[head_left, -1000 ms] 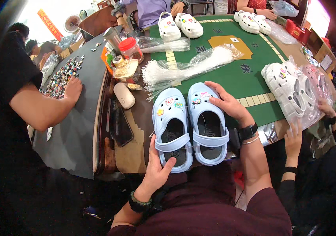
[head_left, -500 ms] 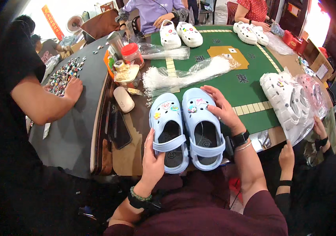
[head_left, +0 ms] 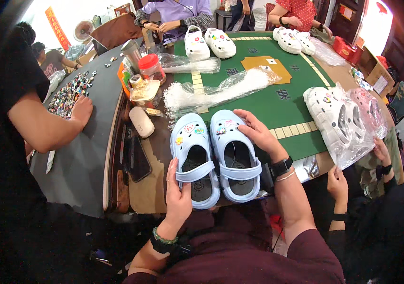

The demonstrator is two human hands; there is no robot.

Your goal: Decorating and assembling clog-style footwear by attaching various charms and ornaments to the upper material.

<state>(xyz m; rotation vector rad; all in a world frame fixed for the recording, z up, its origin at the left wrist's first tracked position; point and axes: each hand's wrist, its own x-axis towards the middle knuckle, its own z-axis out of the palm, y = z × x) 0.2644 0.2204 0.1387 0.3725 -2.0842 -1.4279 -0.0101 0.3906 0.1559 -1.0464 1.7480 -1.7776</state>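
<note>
A pair of light-blue clogs lies side by side in front of me, toes pointing away, the left clog (head_left: 196, 172) against the right clog (head_left: 241, 173). Small charms decorate both toes: a flower charm (head_left: 179, 141), a pink bow charm (head_left: 230, 123) and others. My left hand (head_left: 178, 201) grips the outer side of the left clog near its heel, fingers along the side. Over the right clog's toe and outer side curls my right hand (head_left: 261, 136), thumb on top. A thin clear loop shows inside the right clog. The clogs' undersides are hidden.
A bag of white plastic strips (head_left: 211, 97) lies beyond the clogs on the green table mat (head_left: 301, 142). To the left are a glasses case (head_left: 142, 122), a phone (head_left: 139, 161) and a red-lidded jar (head_left: 152, 68). At right, a co-worker's hands hold bagged white clogs (head_left: 330, 118).
The view has shifted, so the table and clogs sit slightly further left. My hands keep their hold on the clogs. The person in purple across the table has brought both hands together.
</note>
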